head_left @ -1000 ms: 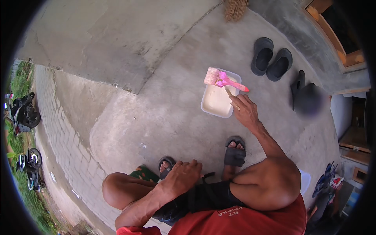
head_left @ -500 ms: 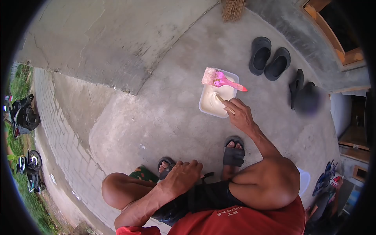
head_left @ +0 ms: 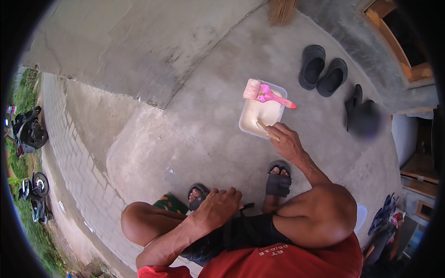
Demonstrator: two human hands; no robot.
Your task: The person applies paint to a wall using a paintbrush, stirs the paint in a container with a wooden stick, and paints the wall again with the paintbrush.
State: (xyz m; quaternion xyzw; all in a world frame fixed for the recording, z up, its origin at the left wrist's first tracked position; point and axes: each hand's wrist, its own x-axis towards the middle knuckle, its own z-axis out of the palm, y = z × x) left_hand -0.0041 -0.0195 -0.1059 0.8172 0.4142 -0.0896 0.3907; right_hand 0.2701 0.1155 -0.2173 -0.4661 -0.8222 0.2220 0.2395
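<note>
My right hand (head_left: 286, 140) is closed around a thin wooden stick (head_left: 262, 124), its far end dipped in the creamy off-white paint (head_left: 252, 112). The paint lies in a rectangular white plastic tub (head_left: 241, 127) on the floor. A paintbrush (head_left: 264, 94) with a pink handle and pale-coated bristles rests across the upper part of the tub, apart from my hand. My left hand (head_left: 218, 205) is over my lap near the left foot. Its fingers curl downward, and the palm side is hidden.
Black clogs (head_left: 312, 69) and other dark footwear (head_left: 355, 104) sit on the concrete floor (head_left: 204, 129), right of the tub. A broom (head_left: 282, 11) stands at the top. A raised concrete block (head_left: 116, 60) borders the upper left. Motorbikes (head_left: 30, 129) are parked beyond the paving.
The stick's tip has shifted down through the paint toward the tub's near side, with my right hand slightly lower. My left hand and the paintbrush stay in place; the whole view shifts slightly.
</note>
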